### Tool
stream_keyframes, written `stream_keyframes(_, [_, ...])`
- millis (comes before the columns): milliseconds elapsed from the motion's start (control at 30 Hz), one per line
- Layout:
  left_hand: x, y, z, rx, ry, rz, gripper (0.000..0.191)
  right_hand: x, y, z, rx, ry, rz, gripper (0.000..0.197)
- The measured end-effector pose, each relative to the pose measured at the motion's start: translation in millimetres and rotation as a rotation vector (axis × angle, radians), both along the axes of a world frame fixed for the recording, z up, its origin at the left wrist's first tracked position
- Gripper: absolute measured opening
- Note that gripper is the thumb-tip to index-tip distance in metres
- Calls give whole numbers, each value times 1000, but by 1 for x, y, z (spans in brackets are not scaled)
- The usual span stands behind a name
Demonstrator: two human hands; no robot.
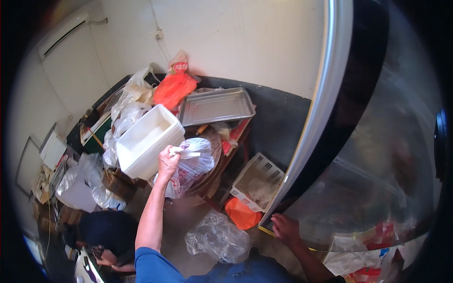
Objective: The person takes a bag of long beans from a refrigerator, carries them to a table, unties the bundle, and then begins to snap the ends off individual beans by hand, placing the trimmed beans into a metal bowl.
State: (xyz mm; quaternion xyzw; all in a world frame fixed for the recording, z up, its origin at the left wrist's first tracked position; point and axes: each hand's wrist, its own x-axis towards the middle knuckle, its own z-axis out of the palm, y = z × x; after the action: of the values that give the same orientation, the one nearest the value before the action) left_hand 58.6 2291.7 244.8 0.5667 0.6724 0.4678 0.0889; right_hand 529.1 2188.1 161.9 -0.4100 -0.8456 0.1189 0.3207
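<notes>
My left hand [168,161] is closed on the knotted top of a plastic bag [194,162], white and translucent with printing on it. The bag hangs beside a stack of white plastic bins [150,141], at the edge of a cluttered table. What the bag holds cannot be made out. Lower right, my right hand [284,226] is by the bottom end of a metal-edged frame [304,141], its fingers partly curled; whether they touch the frame is unclear.
A metal tray [217,106] and an orange-red bag [175,88] lie on the table. A white plastic basket [256,182] stands right of it, above an orange object [243,213]. Clear plastic film [217,237] lies on the floor. Another person [108,230] bends down at lower left.
</notes>
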Motion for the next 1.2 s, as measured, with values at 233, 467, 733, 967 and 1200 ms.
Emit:
stream_keyframes(233, [31,-132,40,258,-899,-42,26,7,-3,-55,-301,35,173,13])
stream_keyframes(467, [64,-283,-31,289,-1153,223,24,-9,-57,-104,-556,-229,512,10])
stream_keyframes(733, [114,-490,-161,162,-1076,832,7,-74,-128,-129,-514,-514,892,20])
stream_keyframes(967, [193,-666,-202,84,-1176,1345,31,-120,-213,-139,-530,-785,1050,23])
stream_keyframes(1200, [293,-840,-287,403,-1104,1767,25,-207,-337,-166,-414,-914,1482,22])
